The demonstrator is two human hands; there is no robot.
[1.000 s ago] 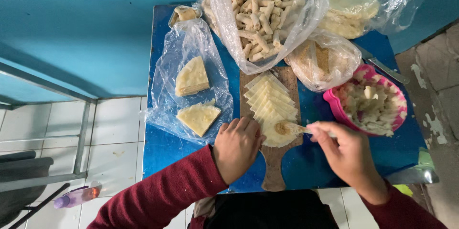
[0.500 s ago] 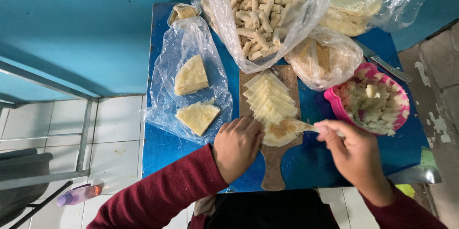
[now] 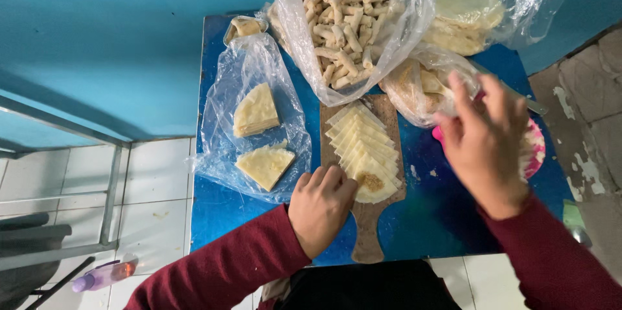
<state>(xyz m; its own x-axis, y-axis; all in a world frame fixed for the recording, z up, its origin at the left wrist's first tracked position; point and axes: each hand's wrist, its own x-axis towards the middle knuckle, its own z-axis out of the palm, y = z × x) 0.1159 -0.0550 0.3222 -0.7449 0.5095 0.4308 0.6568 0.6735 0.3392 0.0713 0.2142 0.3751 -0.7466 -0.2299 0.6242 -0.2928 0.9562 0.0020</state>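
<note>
Wrappers (image 3: 364, 151) — pale, thin triangular sheets — lie fanned in an overlapping row down the wooden cutting board (image 3: 368, 219), at about six o'clock on the blue table (image 3: 214, 206). The nearest sheet carries a small dab of brownish filling (image 3: 372, 182). The row's long axis runs from roughly eleven o'clock down to five o'clock, and the board's handle points toward six, at the person.

The left hand (image 3: 321, 206) rests loosely curled at the board's near-left edge, fingertips touching the lowest wrapper and grasping nothing. The right hand (image 3: 484, 141) hovers at three o'clock over a pink bowl (image 3: 535, 148), fingers spread and bent; whether it grips anything I cannot tell.

These sheets look light, soft and floppy — likely to tear or stick together, so probably best lifted by a free corner or edge, well away from the filled patch.

Bags of rolled pieces (image 3: 346, 18) and folded sheets (image 3: 259, 135) sit at twelve and nine o'clock.
</note>
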